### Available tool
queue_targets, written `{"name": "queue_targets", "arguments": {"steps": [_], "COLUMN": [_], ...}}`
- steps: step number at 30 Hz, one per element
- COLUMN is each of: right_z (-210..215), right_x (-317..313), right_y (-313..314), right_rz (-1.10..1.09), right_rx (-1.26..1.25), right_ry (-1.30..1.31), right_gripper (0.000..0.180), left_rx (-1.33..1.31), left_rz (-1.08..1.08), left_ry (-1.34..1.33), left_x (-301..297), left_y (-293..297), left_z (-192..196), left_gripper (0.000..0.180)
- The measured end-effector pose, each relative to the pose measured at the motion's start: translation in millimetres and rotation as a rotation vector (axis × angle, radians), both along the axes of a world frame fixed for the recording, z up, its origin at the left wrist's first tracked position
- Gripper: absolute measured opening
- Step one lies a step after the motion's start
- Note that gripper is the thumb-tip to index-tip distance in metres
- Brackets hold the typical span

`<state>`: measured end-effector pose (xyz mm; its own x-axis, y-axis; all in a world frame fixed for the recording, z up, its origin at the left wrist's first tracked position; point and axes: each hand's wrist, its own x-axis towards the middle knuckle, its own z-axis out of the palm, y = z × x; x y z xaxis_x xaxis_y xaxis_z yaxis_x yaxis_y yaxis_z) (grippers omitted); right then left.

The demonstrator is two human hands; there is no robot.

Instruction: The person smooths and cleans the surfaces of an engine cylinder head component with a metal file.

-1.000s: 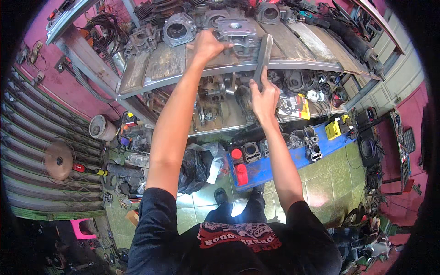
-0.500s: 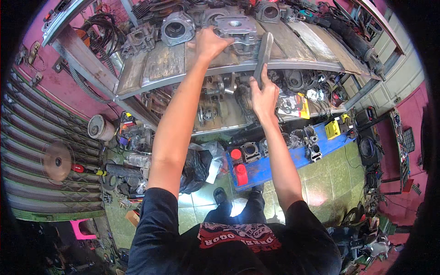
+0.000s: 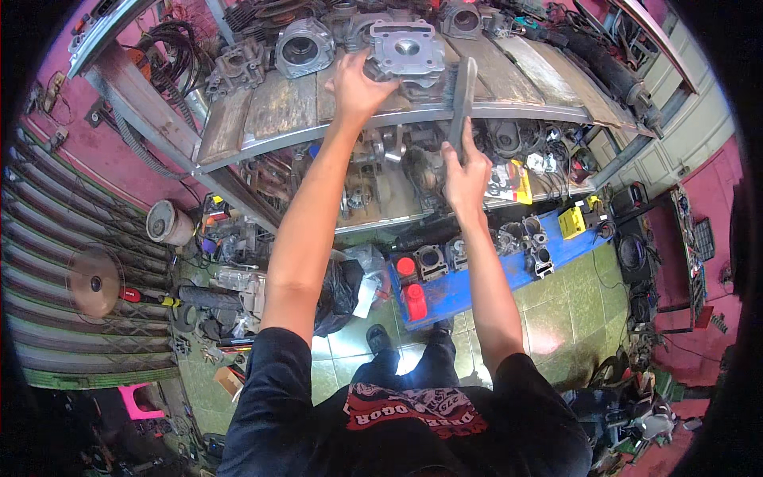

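The left hand [image 3: 359,89] grips the left side of the cylinder head [image 3: 408,49] above the wooden shelf [image 3: 290,110], probably to steady it, with its flat face turned upward; I cannot tell if it is lifted. The right hand [image 3: 466,176] is closed around the brush [image 3: 466,91], index finger along the handle, perhaps for control; the bristles face the cylinder head.

The bare left forearm [image 3: 311,215] reaches far forward, its bare left hand [image 3: 358,89] gripping, thumb [image 3: 385,87] pointing right. The bare right forearm [image 3: 494,290] reaches less far, its bare right hand [image 3: 468,179] curled, index finger [image 3: 469,137] extended.
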<state>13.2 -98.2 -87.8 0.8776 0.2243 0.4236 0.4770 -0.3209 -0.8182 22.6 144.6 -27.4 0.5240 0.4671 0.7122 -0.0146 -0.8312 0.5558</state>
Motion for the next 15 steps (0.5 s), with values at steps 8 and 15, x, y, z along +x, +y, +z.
{"name": "queue_targets", "arguments": {"steps": [8,15], "right_z": [54.2,113.3], "right_x": [-21.0,-11.7], "right_y": [-3.8,63.1], "right_rz": [-0.089,-0.019], "right_rx": [-0.053,-0.411], "right_ry": [-0.502,-0.659], "right_gripper": [0.07,0.06], "left_rx": [0.088,0.136], "left_rz": [0.019,-0.011], "left_ry": [-0.099,-0.253], "left_x": [-0.5,4.0], "left_y": [-0.5,2.8], "left_z": [-12.3,-21.2], "left_gripper": [0.084,0.08]}}
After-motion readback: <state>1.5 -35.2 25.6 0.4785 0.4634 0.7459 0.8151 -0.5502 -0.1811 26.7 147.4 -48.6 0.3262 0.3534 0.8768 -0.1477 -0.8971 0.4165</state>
